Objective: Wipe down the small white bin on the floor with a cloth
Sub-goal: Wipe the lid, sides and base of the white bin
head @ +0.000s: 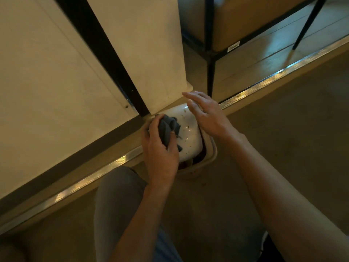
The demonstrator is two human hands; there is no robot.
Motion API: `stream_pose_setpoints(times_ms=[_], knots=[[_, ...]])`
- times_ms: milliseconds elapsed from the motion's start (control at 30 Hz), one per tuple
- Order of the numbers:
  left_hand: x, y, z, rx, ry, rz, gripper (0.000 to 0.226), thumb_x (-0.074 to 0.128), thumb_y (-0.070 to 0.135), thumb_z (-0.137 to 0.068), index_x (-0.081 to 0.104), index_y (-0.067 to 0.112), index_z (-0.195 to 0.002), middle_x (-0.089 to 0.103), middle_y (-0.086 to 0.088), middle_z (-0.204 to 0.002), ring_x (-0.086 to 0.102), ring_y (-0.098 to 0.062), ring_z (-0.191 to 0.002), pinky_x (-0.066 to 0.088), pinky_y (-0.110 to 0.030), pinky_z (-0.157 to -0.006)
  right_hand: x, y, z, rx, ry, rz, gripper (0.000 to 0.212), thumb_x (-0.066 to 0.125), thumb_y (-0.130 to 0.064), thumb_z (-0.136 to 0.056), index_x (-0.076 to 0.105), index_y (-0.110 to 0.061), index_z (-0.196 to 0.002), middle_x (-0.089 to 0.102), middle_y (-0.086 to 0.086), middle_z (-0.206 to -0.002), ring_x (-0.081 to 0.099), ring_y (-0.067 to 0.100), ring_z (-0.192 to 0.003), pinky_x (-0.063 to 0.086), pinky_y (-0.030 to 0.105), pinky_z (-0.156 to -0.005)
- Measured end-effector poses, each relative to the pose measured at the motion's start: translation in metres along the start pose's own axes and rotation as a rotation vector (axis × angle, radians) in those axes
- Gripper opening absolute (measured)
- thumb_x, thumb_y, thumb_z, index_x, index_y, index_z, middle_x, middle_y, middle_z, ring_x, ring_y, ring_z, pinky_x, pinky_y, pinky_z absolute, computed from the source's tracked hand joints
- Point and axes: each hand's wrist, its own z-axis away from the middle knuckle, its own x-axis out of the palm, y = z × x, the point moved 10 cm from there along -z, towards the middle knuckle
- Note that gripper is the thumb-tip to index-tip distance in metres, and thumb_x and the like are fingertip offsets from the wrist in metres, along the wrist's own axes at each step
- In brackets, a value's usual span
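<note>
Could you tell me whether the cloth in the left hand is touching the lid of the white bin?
Touching. The head view shows the left hand gripping the bunched grey cloth, which lies directly on the bin's white lid with no gap visible.

bin lid [188, 129]: glossy white, probably plastic | cloth [168, 127]: matt grey fabric | floor strip [264, 84]: ribbed metal

Most of the small white bin [188, 133] is hidden, its left side behind the left hand [158, 148] and bunched grey cloth [168, 127]. Something dark, maybe reddish, inside its open gap, can't make it out. Label [233, 46] on the shelf frame is too blurry to read.
</note>
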Motion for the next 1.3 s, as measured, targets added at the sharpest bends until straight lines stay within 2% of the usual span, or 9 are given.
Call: stream_pose_setpoints(times_ms=[133,233,500,633,700,800,900,1133,1300], knots=[[0.01,0.037,-0.009,0.069,-0.043,0.079,0.056,0.063,0.034,-0.094,0.046,0.02,-0.146,0.038,-0.002,-0.147,0.044,-0.014,-0.136,0.05,-0.033,-0.107,-0.009,-0.012,0.026,0.008,0.018,-0.134,0.055,0.037,-0.054,-0.103,0.055,-0.023,-0.144,0.058,-0.002,-0.14,0.054,0.008,-0.13,0.046,0.035,-0.107],[0.024,0.057,-0.013,0.07,-0.115,0.118,0.059,0.066,0.033,-0.094,0.045,0.019,-0.147,0.036,-0.001,-0.148,0.041,-0.011,-0.136,0.053,-0.03,-0.104,-0.002,-0.011,0.036,0.096,-0.115,-0.359,0.062,0.033,-0.06,-0.099,0.053,-0.025,-0.146,0.063,-0.001,-0.135,0.062,0.009,-0.122,0.052,0.032,-0.1],[0.069,0.062,-0.009,-0.042,-0.556,0.327,0.087,0.081,0.029,-0.085,0.033,0.025,-0.157,0.028,0.006,-0.153,0.035,-0.014,-0.143,0.048,-0.044,-0.111,-0.021,0.012,0.054,0.209,-0.101,-0.498,0.059,0.073,-0.037,-0.09,0.052,-0.027,-0.144,0.061,0.003,-0.132,0.069,0.017,-0.115,0.06,0.035,-0.088],[0.08,0.059,-0.002,-0.015,-0.721,0.432,0.077,0.072,0.039,-0.09,0.034,0.031,-0.156,0.029,0.013,-0.15,0.041,-0.006,-0.135,0.054,-0.029,-0.1,-0.035,0.028,0.064,0.253,-0.05,-0.511,0.047,0.07,-0.022,-0.094,0.057,-0.028,-0.139,0.061,0.002,-0.13,0.07,0.016,-0.113,0.061,0.035,-0.086],[0.072,0.047,-0.012,0.013,-0.623,0.363,0.064,0.063,0.044,-0.094,0.041,0.031,-0.152,0.037,0.012,-0.147,0.045,-0.003,-0.13,0.054,-0.023,-0.094,-0.043,0.031,0.067,0.264,0.005,-0.477,0.043,0.07,-0.021,-0.094,0.059,-0.03,-0.134,0.061,0.0,-0.129,0.069,0.014,-0.112,0.061,0.031,-0.084],[0.05,0.014,-0.044,0.06,-0.385,-0.012,0.044,0.056,0.042,-0.102,0.052,0.029,-0.143,0.051,0.007,-0.141,0.044,-0.006,-0.126,0.05,-0.038,-0.101,-0.058,0.03,0.07,0.273,0.1,-0.375,0.04,0.071,-0.023,-0.093,0.058,-0.032,-0.131,0.059,-0.004,-0.127,0.064,0.016,-0.116,0.06,0.032,-0.087],[0.048,-0.015,-0.064,0.078,-0.393,-0.261,0.039,0.048,0.041,-0.105,0.053,0.025,-0.14,0.054,0.0,-0.142,0.043,-0.019,-0.133,0.043,-0.051,-0.106,-0.071,0.025,0.067,0.27,0.196,-0.325,0.045,0.073,-0.022,-0.092,0.055,-0.028,-0.133,0.061,-0.005,-0.126,0.062,0.014,-0.118,0.06,0.031,-0.089],[0.061,-0.048,-0.062,0.081,-0.405,-0.328,0.037,0.034,0.037,-0.11,0.056,0.024,-0.135,0.058,0.0,-0.139,0.048,-0.024,-0.132,0.035,-0.044,-0.107,-0.097,-0.002,0.054,0.216,0.336,-0.4,0.027,0.07,-0.026,-0.094,0.06,-0.028,-0.119,0.066,-0.003,-0.117,0.068,0.004,-0.102,0.058,0.021,-0.078],[0.064,-0.055,-0.06,0.092,-0.374,-0.328,0.037,0.032,0.036,-0.11,0.056,0.023,-0.136,0.058,0.0,-0.139,0.05,-0.021,-0.132,0.034,-0.042,-0.111,-0.117,-0.042,0.04,0.078,0.385,-0.365,0.024,0.064,-0.023,-0.099,0.054,-0.028,-0.12,0.062,-0.001,-0.121,0.066,0.009,-0.106,0.058,0.022,-0.082]])
